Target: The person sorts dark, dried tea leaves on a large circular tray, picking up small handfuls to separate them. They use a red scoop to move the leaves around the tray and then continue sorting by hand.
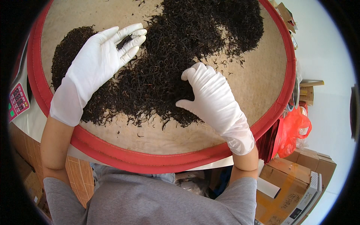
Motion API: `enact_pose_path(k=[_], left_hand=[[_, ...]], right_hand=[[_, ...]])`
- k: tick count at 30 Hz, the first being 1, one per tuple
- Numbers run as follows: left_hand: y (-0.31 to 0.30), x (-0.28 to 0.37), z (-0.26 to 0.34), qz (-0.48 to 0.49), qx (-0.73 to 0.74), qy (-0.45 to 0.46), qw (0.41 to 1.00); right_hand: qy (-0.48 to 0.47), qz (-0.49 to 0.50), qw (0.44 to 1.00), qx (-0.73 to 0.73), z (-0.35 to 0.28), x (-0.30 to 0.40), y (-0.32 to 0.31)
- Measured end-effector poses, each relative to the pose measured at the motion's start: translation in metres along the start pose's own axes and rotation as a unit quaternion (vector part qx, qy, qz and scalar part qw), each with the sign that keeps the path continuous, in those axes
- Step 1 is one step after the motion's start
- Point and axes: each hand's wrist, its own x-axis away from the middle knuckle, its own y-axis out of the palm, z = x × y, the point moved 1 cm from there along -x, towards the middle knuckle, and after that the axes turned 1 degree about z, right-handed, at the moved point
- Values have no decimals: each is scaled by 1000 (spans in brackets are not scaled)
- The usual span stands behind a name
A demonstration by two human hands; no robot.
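Note:
A wide round tray [180, 142] with a pale fabric bed and red cloth rim lies before me. Dark, twisted dried leaves, apparently tea [157, 81], spread in a loose heap across its middle. My left hand [97, 57], in a white glove, is over the left side with its fingers apart. Dark leaf shows between those fingers; a thin strand is near the fingertips. Behind that hand sits a smaller, finer-looking leaf pile [66, 50]. My right hand [213, 98], also gloved, curves at the heap's right edge, thumb and fingers apart around some leaves.
At left is a scale's keypad [19, 99] with pink panel. Cardboard boxes [284, 182] stand low on the right, beneath a red plastic bag [295, 129] and a stack of dark red sheets [268, 140]. A white wall [329, 70] rises beyond; wooden-look flooring [80, 177] shows below.

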Motion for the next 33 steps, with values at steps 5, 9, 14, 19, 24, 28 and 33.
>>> enact_pose_path(k=[5,9,14,19,24,28,33], left_hand=[[4,0,-1,13,-3,6,1000],[-1,0,0,-7,16,-1,1000],[2,0,0,3,14,0,1000],[1,1,1,0,3,-5,1000],[9,4,1,23,2,1,1000],[6,3,1,17,0,-4,1000],[9,3,0,38,-15,4,999]], right_hand=[[-14,10,1000,-8,3,0,-1],[61,-6,984,-165,14,-1,-6],[148,1,903,-404,34,-6,-13],[147,-18,775,-614,45,-9,-9],[81,-74,644,-757,48,-13,-9],[76,-90,583,-804,53,-20,3],[122,-79,506,-850,49,-23,-2]])
